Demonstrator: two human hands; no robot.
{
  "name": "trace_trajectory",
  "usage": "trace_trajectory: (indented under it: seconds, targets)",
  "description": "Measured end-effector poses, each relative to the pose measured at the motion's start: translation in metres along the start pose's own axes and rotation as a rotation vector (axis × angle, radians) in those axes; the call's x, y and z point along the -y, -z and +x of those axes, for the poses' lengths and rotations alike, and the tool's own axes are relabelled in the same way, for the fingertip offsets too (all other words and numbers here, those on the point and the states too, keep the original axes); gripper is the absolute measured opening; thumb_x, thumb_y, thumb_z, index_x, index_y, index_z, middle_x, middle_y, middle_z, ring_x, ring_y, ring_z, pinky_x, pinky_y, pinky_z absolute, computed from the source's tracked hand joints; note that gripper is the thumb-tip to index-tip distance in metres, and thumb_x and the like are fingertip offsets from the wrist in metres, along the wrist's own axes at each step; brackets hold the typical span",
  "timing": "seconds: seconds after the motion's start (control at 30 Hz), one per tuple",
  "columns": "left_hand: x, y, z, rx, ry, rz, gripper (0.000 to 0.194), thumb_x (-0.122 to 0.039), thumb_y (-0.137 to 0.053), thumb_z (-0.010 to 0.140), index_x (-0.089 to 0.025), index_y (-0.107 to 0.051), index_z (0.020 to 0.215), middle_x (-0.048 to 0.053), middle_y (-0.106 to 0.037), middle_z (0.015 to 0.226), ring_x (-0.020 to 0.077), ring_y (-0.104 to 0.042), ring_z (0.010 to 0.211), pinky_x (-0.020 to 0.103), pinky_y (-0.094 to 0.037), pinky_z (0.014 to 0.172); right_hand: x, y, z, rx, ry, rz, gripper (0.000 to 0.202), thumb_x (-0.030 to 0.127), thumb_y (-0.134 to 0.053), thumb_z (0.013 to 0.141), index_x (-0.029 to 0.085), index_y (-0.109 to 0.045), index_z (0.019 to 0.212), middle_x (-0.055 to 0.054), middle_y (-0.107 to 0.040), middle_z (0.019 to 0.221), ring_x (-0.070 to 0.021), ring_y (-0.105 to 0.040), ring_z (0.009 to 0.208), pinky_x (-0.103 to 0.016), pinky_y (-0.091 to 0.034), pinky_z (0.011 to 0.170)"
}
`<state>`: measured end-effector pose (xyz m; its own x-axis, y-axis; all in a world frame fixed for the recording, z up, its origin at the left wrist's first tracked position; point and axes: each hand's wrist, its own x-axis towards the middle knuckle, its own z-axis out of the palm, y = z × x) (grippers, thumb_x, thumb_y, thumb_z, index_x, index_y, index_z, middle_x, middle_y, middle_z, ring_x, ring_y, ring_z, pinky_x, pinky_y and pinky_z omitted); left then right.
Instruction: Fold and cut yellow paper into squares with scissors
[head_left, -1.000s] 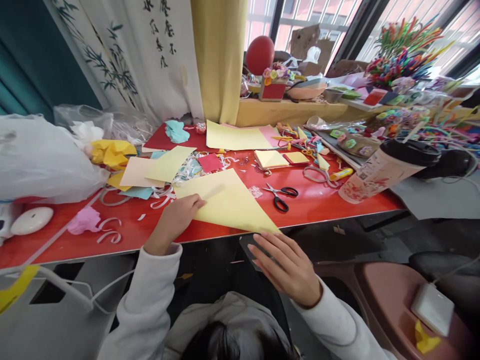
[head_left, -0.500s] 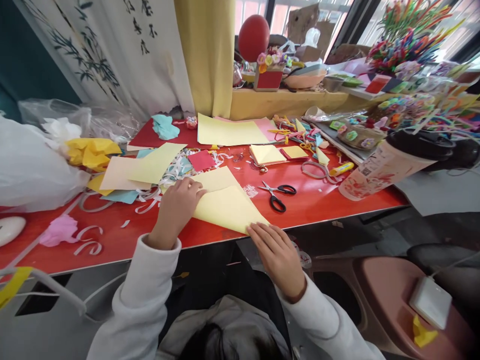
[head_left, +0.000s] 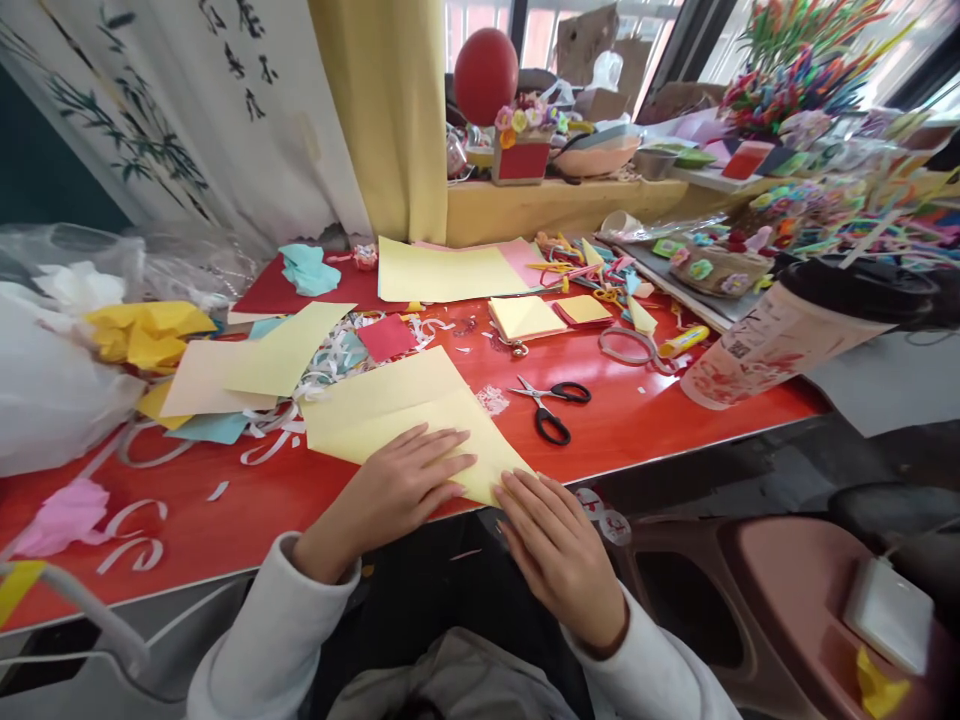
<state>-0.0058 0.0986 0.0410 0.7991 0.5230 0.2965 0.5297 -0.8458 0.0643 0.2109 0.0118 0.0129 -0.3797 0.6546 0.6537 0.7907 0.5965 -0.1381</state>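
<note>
A pale yellow paper sheet [head_left: 390, 395] lies folded over on the red table [head_left: 645, 425], its corner at the near edge. My left hand [head_left: 401, 485] lies flat on the folded flap, fingers spread and pointing right. My right hand [head_left: 559, 545] rests palm down at the sheet's near corner, fingertips touching the paper at the table's edge. Neither hand grips anything.
Black-handled scissors [head_left: 551, 405] lie just right of the sheet. More coloured sheets [head_left: 255, 360], paper strips and scraps cover the left and back. A tilted lidded cup [head_left: 787, 330] sits at the right. A plastic bag [head_left: 45, 380] bulges at the left. A brown stool [head_left: 765, 590] stands below right.
The sheet has been folded over toward me. My left hand slid from the sheet's left corner down onto the flap and flattened. My right hand stays at the near corner.
</note>
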Motion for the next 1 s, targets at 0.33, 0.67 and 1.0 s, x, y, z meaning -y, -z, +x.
trace_trajectory:
  seconds: [0.33,0.67,1.0]
  targets:
    - [0.001,-0.002,0.004,0.025,0.028,-0.055,0.033,-0.031,-0.044,0.091,-0.023,-0.055,0.121,0.005,-0.054,0.132,0.0178,-0.045,0.125,0.041,-0.032,0.108,-0.008,-0.006,-0.018,-0.028,-0.025,0.117,0.040,0.000,-0.053,0.083,0.006,-0.054,0.122,-0.014,-0.063,0.117,-0.0226,-0.052,0.119,-0.040,-0.048,0.098]
    - [0.001,-0.001,0.005,0.060,0.042,-0.076,0.034,-0.030,-0.045,0.090,-0.023,-0.054,0.122,0.003,-0.055,0.131,0.0173,-0.046,0.125,0.040,-0.032,0.107,-0.009,-0.008,-0.022,-0.089,-0.060,0.136,0.041,0.000,-0.057,0.080,0.007,-0.056,0.121,-0.013,-0.066,0.112,-0.0232,-0.055,0.115,-0.039,-0.051,0.097]
    - [0.000,0.000,0.005,0.039,0.052,-0.094,0.035,-0.030,-0.048,0.089,-0.022,-0.055,0.122,0.004,-0.057,0.129,0.0184,-0.048,0.123,0.038,-0.038,0.103,-0.013,-0.010,-0.027,-0.091,-0.065,0.165,0.039,0.004,-0.055,0.083,0.010,-0.056,0.122,-0.011,-0.068,0.110,-0.0215,-0.058,0.112,-0.035,-0.052,0.095]
